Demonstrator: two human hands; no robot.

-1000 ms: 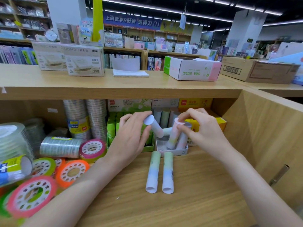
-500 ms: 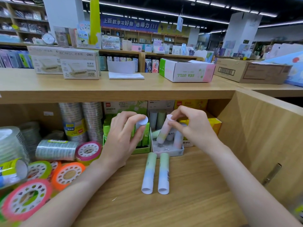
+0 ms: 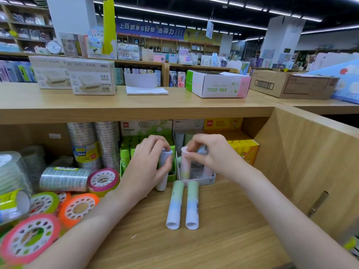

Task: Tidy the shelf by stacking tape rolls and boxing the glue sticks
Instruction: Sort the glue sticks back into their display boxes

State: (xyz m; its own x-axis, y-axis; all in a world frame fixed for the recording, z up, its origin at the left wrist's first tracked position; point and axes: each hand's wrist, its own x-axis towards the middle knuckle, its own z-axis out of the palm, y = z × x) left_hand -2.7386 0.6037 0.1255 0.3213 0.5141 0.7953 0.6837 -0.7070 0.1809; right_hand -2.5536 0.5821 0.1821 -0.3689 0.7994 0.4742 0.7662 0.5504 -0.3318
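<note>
My left hand grips a white glue stick, held upright just in front of the green box. My right hand pinches the top of a pink-and-green glue stick that stands in the small white box; more sticks stand beside it in that box. Two green-and-blue glue sticks lie side by side on the wooden shelf in front of the box. Colourful tape rolls and clear tape rolls lie scattered at the left.
A green box of glue sticks and a yellow one flank the white box. Tall stacks of clear tape stand at the back. A wooden side panel closes the shelf on the right; the upper shelf overhangs.
Both hands have lowered their glue sticks. The right one has brought its stick upright into the white box; the left one has tipped its stick upright by the green box.
</note>
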